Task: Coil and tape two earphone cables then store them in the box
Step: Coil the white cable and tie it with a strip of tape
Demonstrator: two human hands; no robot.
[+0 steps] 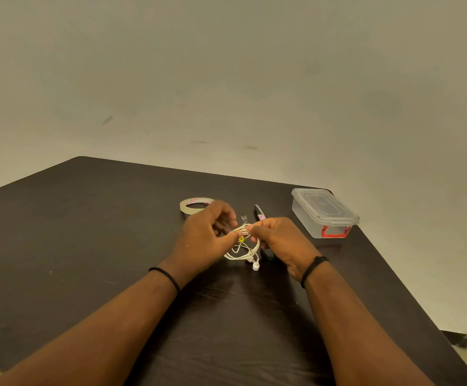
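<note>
Your two hands pinch one coiled earphone cable above the table.

Your left hand and right hand each grip the top of the white earphone cable, loops hanging between them; a tape roll lies behind, and the lidded box sits well right on the dark table.

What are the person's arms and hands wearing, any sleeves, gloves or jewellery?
Both forearms are bare to the frame's lower edge: no sleeves show. The left hand and right hand wear no gloves. The left wrist has a thin black band; the right wrist has a slightly wider black band. No rings visible.
</note>
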